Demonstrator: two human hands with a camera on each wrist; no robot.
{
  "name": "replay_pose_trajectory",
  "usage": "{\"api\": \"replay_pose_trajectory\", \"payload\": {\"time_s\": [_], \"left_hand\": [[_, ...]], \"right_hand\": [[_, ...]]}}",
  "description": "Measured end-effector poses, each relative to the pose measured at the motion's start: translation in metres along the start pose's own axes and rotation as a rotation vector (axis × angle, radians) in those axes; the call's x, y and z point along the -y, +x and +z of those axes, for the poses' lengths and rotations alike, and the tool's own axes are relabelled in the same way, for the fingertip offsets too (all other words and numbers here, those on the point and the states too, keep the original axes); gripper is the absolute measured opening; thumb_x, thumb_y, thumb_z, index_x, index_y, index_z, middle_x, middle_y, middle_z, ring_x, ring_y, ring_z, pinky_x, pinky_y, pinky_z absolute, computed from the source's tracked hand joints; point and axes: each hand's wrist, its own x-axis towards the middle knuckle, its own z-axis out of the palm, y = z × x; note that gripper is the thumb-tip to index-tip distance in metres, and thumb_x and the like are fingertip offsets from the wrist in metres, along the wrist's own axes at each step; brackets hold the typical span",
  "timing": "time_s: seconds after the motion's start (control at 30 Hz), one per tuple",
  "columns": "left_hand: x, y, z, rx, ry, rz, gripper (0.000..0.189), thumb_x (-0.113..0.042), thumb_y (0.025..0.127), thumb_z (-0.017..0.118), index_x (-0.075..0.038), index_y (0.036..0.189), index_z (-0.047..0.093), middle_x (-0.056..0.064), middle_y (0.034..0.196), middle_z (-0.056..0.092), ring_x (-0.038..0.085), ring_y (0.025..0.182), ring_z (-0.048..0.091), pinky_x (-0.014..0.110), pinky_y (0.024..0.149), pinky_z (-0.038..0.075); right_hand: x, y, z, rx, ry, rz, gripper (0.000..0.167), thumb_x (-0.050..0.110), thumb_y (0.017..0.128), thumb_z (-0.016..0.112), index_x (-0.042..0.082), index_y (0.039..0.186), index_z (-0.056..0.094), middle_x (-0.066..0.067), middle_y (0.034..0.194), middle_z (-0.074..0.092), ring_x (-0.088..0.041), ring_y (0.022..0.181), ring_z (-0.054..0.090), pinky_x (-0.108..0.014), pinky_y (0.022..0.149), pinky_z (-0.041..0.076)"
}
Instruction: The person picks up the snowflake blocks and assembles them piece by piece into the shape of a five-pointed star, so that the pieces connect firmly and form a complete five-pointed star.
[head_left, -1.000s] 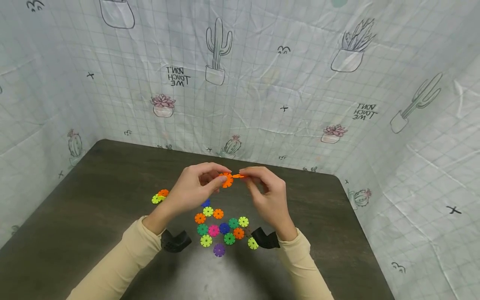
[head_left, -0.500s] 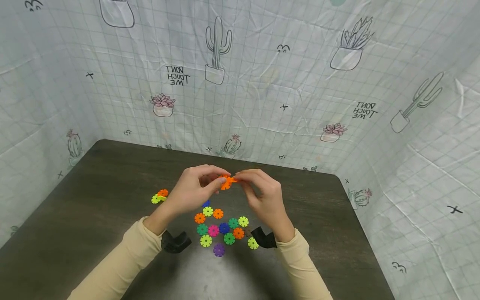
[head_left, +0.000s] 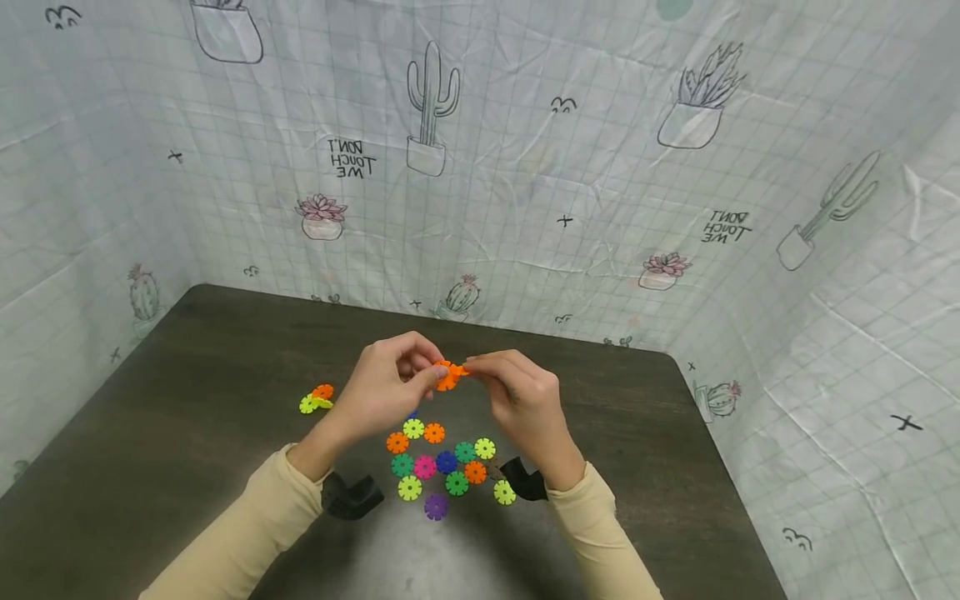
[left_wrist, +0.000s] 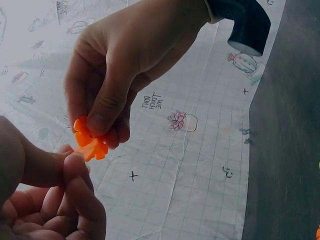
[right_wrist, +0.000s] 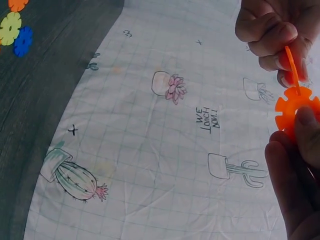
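Two orange snowflake discs, notched around their rims, meet edge to edge between my hands above the table. My left hand [head_left: 386, 383] pinches the left orange disc [head_left: 446, 381], which shows its flat face in the head view. Between thumb and fingers, my right hand [head_left: 525, 400] pinches the right orange disc [head_left: 462, 370], seen nearly edge-on there. In the right wrist view, the left disc [right_wrist: 291, 64] stands edge-on at a rim notch of the flat-facing right disc [right_wrist: 286, 107]. Fingertips hide part of both discs. How deeply they interlock I cannot tell.
Several loose discs lie below the hands, among them a pink disc [head_left: 424, 467] and a purple disc [head_left: 436, 507]. Left of them sits a small orange and yellow-green group [head_left: 321, 393]. Black wrist mounts [head_left: 352, 497] hang under the forearms. Patterned cloth [head_left: 510, 183] surrounds the dark table [head_left: 240, 367].
My right hand has moved left, bringing its orange disc from a light touch at the rim to overlapping the left one. Both hands have come slightly lower.
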Motion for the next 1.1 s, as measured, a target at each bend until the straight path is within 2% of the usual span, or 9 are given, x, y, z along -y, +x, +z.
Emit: {"api": "replay_pose_trajectory", "payload": {"time_s": [0.33, 0.53, 0.63, 0.77, 0.83, 0.93, 1.03, 1.1], "left_hand": [[0.007, 0.0, 0.009, -0.071, -0.057, -0.033, 0.006, -0.003, 0.094, 0.071, 0.0, 0.095, 0.065, 0.008, 0.073, 0.064, 0.02, 0.058, 0.061, 0.027, 0.052, 0.051], [0.007, 0.001, 0.007, -0.056, -0.046, -0.054, 0.005, -0.005, 0.095, 0.07, -0.002, 0.095, 0.066, 0.006, 0.072, 0.065, 0.016, 0.058, 0.061, 0.027, 0.052, 0.05], [0.006, 0.001, 0.003, -0.047, -0.028, -0.043, 0.004, -0.006, 0.095, 0.07, -0.004, 0.096, 0.066, 0.004, 0.073, 0.066, 0.016, 0.06, 0.063, 0.028, 0.053, 0.052], [0.007, 0.0, -0.003, -0.048, -0.014, -0.007, 0.004, -0.007, 0.095, 0.07, -0.006, 0.098, 0.067, 0.003, 0.074, 0.068, 0.016, 0.061, 0.065, 0.029, 0.053, 0.053], [0.007, 0.001, -0.006, -0.052, -0.012, 0.008, 0.004, -0.008, 0.096, 0.07, -0.006, 0.099, 0.068, 0.002, 0.075, 0.069, 0.016, 0.062, 0.066, 0.029, 0.054, 0.053], [0.008, 0.0, -0.009, -0.065, -0.01, 0.01, 0.004, -0.008, 0.096, 0.07, -0.006, 0.098, 0.068, 0.003, 0.075, 0.069, 0.018, 0.061, 0.066, 0.029, 0.052, 0.052], [0.009, -0.001, -0.012, -0.07, -0.015, -0.006, 0.004, -0.009, 0.095, 0.071, -0.007, 0.098, 0.068, 0.004, 0.076, 0.068, 0.019, 0.063, 0.067, 0.028, 0.051, 0.051], [0.009, -0.001, -0.013, -0.066, -0.018, -0.014, 0.005, -0.009, 0.095, 0.071, -0.006, 0.098, 0.068, 0.004, 0.077, 0.069, 0.019, 0.063, 0.067, 0.028, 0.051, 0.051]], "right_hand": [[-0.002, 0.0, 0.009, -0.005, -0.01, -0.04, 0.015, -0.01, 0.088, 0.071, 0.002, 0.096, 0.074, -0.01, 0.093, 0.072, -0.021, 0.086, 0.073, -0.028, 0.077, 0.062], [-0.002, -0.002, 0.01, 0.003, -0.01, -0.033, 0.015, -0.009, 0.087, 0.073, 0.002, 0.097, 0.075, -0.009, 0.095, 0.073, -0.02, 0.087, 0.073, -0.028, 0.079, 0.061], [-0.003, -0.002, 0.01, 0.006, -0.006, -0.041, 0.017, -0.008, 0.087, 0.074, 0.002, 0.101, 0.074, -0.008, 0.098, 0.072, -0.02, 0.09, 0.073, -0.027, 0.082, 0.061], [-0.003, 0.001, 0.012, 0.022, 0.0, -0.039, 0.031, -0.008, 0.085, 0.075, 0.002, 0.114, 0.072, -0.009, 0.104, 0.072, -0.019, 0.092, 0.071, -0.027, 0.082, 0.061], [-0.004, 0.003, 0.012, 0.037, 0.009, -0.01, 0.04, -0.007, 0.085, 0.076, 0.002, 0.123, 0.068, -0.01, 0.108, 0.071, -0.02, 0.091, 0.072, -0.028, 0.082, 0.061], [-0.009, 0.005, 0.016, 0.071, 0.02, 0.086, 0.052, -0.007, 0.085, 0.077, 0.003, 0.133, 0.061, -0.013, 0.111, 0.069, -0.02, 0.089, 0.073, -0.028, 0.081, 0.061], [-0.018, 0.004, 0.024, 0.129, 0.031, 0.223, 0.051, -0.006, 0.084, 0.078, 0.002, 0.132, 0.06, -0.014, 0.111, 0.068, -0.021, 0.089, 0.072, -0.028, 0.079, 0.061], [-0.025, 0.001, 0.032, 0.201, 0.026, 0.313, 0.045, -0.003, 0.084, 0.079, 0.002, 0.126, 0.063, -0.014, 0.108, 0.068, -0.021, 0.088, 0.07, -0.03, 0.078, 0.062]]}}
